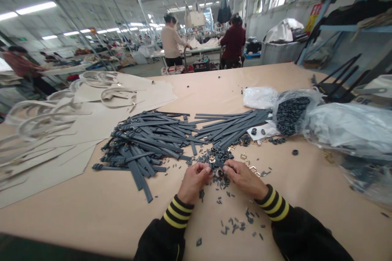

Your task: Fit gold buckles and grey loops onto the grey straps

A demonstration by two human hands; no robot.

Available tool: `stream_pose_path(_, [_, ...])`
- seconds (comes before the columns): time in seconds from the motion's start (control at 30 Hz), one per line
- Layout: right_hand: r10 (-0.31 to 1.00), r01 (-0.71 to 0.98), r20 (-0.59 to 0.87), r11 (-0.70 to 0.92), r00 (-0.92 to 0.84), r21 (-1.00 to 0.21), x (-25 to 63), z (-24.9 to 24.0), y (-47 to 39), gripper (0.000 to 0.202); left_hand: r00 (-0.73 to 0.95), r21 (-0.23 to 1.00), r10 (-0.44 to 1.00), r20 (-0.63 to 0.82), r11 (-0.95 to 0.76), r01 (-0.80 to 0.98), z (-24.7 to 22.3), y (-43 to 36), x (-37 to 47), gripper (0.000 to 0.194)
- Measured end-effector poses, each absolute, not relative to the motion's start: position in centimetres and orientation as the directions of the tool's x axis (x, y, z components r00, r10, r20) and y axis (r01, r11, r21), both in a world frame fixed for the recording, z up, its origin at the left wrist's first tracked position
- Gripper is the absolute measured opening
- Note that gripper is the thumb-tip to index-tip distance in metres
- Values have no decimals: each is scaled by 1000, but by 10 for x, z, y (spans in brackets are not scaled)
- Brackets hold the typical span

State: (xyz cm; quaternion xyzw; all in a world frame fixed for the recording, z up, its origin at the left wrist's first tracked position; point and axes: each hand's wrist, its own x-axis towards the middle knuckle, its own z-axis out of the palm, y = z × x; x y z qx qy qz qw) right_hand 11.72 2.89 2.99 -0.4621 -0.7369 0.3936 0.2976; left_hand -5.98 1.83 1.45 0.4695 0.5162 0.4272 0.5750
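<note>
My left hand is closed in a pinch, and a small gold buckle shows at its fingertips. Facing it, my right hand pinches a short dark strap end between thumb and forefinger. Where strap and buckle meet is too small to make out. Under and around both hands lie small dark loops and little dark offcuts. Loose gold buckles rest just beyond my right hand. Ahead are a heap of dark straps fitted with buckles and a fan of plain dark straps.
Beige bag panels with handles cover the left side of the paper-covered table. To the right stand a clear bag of dark loops and a large plastic bag. Two people work at a farther table.
</note>
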Motion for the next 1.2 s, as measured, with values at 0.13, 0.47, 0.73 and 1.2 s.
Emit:
stream_pose_path(0.13, [906, 462, 94, 296, -412, -836, 113, 29, 27, 23, 125, 890, 954, -272, 299, -344, 15, 17, -58, 20])
stream_pose_path(0.47, [886, 532, 88, 350, -455, -771, 118, 27, 26, 25, 162, 994, 982, -100, 105, -18, 13, 15, -57, 17])
stream_pose_path(0.73, [851, 523, 77, 389, -520, -759, 115, 23, 25, 23, 194, 978, 971, -140, 166, -125, 15, 11, -44, 25])
stream_pose_path(1.2, [827, 479, 101, 414, -552, -774, 111, 29, 21, 24, 168, 961, 952, -256, 269, -58, 5, 0, -40, 31])
